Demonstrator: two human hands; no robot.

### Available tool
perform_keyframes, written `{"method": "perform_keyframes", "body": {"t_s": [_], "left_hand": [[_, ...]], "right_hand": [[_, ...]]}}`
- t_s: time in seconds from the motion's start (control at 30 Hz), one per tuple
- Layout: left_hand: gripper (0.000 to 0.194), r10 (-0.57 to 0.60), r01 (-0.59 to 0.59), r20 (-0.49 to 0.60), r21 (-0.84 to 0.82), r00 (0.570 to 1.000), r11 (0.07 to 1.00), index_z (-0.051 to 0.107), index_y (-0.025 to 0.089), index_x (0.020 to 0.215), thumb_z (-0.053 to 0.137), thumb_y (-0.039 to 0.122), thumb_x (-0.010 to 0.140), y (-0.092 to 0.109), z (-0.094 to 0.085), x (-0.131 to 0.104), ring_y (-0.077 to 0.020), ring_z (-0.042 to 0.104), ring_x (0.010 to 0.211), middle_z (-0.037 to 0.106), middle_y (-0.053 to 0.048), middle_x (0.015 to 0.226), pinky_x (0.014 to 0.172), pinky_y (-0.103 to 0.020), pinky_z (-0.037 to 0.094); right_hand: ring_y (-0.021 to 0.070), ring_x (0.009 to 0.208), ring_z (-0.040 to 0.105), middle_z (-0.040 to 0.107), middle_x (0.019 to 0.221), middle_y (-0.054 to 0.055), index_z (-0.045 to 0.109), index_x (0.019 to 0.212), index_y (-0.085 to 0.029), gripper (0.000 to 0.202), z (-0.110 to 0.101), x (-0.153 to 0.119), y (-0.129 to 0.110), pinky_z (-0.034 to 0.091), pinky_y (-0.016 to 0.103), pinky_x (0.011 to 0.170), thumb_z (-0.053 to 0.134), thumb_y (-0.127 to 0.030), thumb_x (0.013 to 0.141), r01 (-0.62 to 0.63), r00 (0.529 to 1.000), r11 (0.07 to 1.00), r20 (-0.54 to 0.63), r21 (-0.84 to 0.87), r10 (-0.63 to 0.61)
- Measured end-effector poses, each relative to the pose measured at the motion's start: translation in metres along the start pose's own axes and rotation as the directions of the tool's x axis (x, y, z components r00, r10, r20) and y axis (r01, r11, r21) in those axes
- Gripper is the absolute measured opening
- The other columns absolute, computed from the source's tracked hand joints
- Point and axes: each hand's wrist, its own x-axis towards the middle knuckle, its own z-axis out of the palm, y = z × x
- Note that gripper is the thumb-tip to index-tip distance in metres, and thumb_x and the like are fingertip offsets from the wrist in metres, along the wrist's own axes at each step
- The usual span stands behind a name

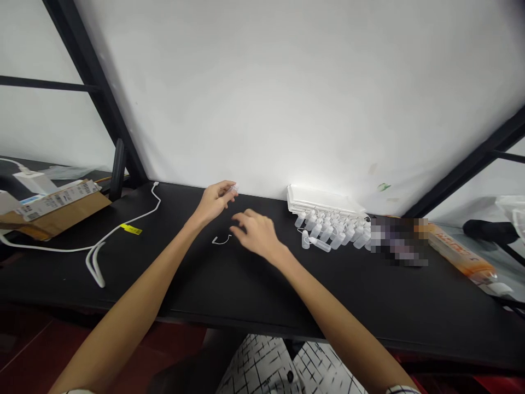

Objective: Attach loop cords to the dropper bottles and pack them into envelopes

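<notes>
My left hand (219, 198) is closed on a small clear plastic piece (234, 187) near the back edge of the black table. To its right, my right hand (255, 231) hovers over the table with its fingers apart and nothing in them. On the table between and below my hands lies a thin white looped strip with a small end piece (221, 241). Several small translucent bottles (338, 238) stand in a cluster to the right, and one (320, 244) lies on its side at the cluster's front.
Behind the bottles sits a stack of white trays (324, 200). A white cable (96, 265) with a yellow tag crosses the black table (246, 295) at the left, near a cardboard box (57, 210). An orange-and-clear package (463, 254) lies at the right.
</notes>
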Motion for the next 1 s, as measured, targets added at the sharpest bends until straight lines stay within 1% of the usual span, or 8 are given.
{"method": "perform_keyframes", "body": {"t_s": [0.07, 0.13, 0.23, 0.37, 0.5, 0.57, 0.77, 1.0], "left_hand": [[0.035, -0.018, 0.017, -0.027, -0.059, 0.999, 0.998, 0.064, 0.012, 0.101, 0.064, 0.034, 0.075, 0.001, -0.001, 0.001, -0.0134, 0.054, 0.065, 0.064, -0.006, 0.083, 0.050, -0.023, 0.040], [0.031, -0.066, 0.061, -0.025, -0.147, 0.998, 0.987, 0.065, 0.011, 0.095, 0.063, 0.032, 0.073, 0.005, -0.001, 0.000, -0.0120, 0.049, 0.062, 0.061, -0.005, 0.078, 0.047, -0.022, 0.036], [0.025, -0.119, 0.116, 0.004, -0.254, 0.993, 0.960, 0.066, 0.011, 0.087, 0.060, 0.028, 0.070, 0.011, 0.002, -0.002, -0.0107, 0.044, 0.059, 0.057, -0.004, 0.072, 0.044, -0.021, 0.030], [0.024, -0.130, 0.133, 0.029, -0.299, 0.991, 0.945, 0.066, 0.011, 0.082, 0.055, 0.024, 0.066, 0.016, 0.005, -0.006, -0.0109, 0.041, 0.057, 0.052, -0.003, 0.068, 0.044, -0.022, 0.027], [0.021, -0.122, 0.174, 0.173, -0.329, 0.977, 0.928, 0.065, 0.012, 0.073, 0.050, 0.026, 0.066, 0.017, 0.015, -0.012, -0.0111, 0.039, 0.054, 0.048, -0.002, 0.062, 0.044, -0.022, 0.024], [0.021, -0.126, 0.204, 0.246, -0.323, 0.961, 0.924, 0.065, 0.012, 0.072, 0.051, 0.026, 0.067, 0.018, 0.024, -0.018, -0.0097, 0.036, 0.052, 0.047, -0.002, 0.061, 0.044, -0.022, 0.022], [0.021, -0.107, 0.216, 0.346, -0.296, 0.932, 0.930, 0.062, 0.014, 0.083, 0.052, 0.031, 0.075, 0.021, 0.055, -0.040, -0.0094, 0.034, 0.054, 0.045, 0.000, 0.065, 0.045, -0.021, 0.022], [0.019, -0.102, 0.216, 0.347, -0.307, 0.932, 0.927, 0.050, 0.020, 0.095, 0.051, 0.029, 0.079, 0.021, 0.064, -0.047, -0.0095, 0.034, 0.053, 0.044, 0.004, 0.064, 0.045, -0.019, 0.024]], "right_hand": [[0.0208, 0.087, 0.064, 0.061, 0.111, 0.006, 0.061, 0.121, -0.028, 0.032, 0.012, 0.005, -0.014, 0.045, 0.029, 0.067, 0.050, -0.039, 0.093, 0.110, 0.993, 0.994, 0.037, 0.027, -0.111], [0.0192, 0.086, 0.063, 0.061, 0.113, 0.005, 0.067, 0.113, -0.028, 0.026, 0.022, 0.010, -0.022, 0.043, 0.027, 0.065, 0.050, -0.034, 0.093, 0.184, 0.980, 0.982, 0.072, 0.052, -0.188], [0.0159, 0.085, 0.062, 0.064, 0.110, 0.002, 0.073, 0.099, -0.027, 0.022, 0.026, 0.013, -0.024, 0.041, 0.025, 0.065, 0.052, -0.030, 0.093, 0.195, 0.977, 0.968, 0.057, 0.161, -0.206], [0.0124, 0.083, 0.061, 0.068, 0.100, -0.002, 0.072, 0.098, -0.027, 0.019, 0.006, 0.006, -0.004, 0.041, 0.023, 0.070, 0.054, -0.027, 0.091, 0.085, 0.996, 0.936, -0.035, 0.342, -0.078], [0.0126, 0.078, 0.061, 0.069, 0.094, 0.001, 0.070, 0.097, -0.022, 0.020, -0.017, -0.007, 0.033, 0.043, 0.023, 0.071, 0.051, -0.027, 0.091, 0.000, 0.983, 0.879, -0.160, 0.478, 0.088], [0.0122, 0.070, 0.060, 0.068, 0.087, 0.002, 0.069, 0.095, -0.019, 0.023, -0.024, -0.014, 0.050, 0.044, 0.024, 0.066, 0.049, -0.029, 0.092, -0.040, 0.972, 0.834, -0.173, 0.551, 0.160], [0.0109, 0.060, 0.059, 0.066, 0.081, 0.003, 0.067, 0.091, -0.017, 0.024, -0.044, -0.032, 0.068, 0.045, 0.024, 0.061, 0.045, -0.027, 0.091, -0.008, 0.994, 0.761, -0.081, 0.649, 0.080], [0.0102, 0.061, 0.058, 0.066, 0.077, 0.001, 0.065, 0.076, -0.018, 0.024, -0.050, -0.040, 0.066, 0.043, 0.023, 0.062, 0.045, -0.019, 0.090, 0.005, 1.000, 0.843, -0.024, 0.539, 0.010]]}}
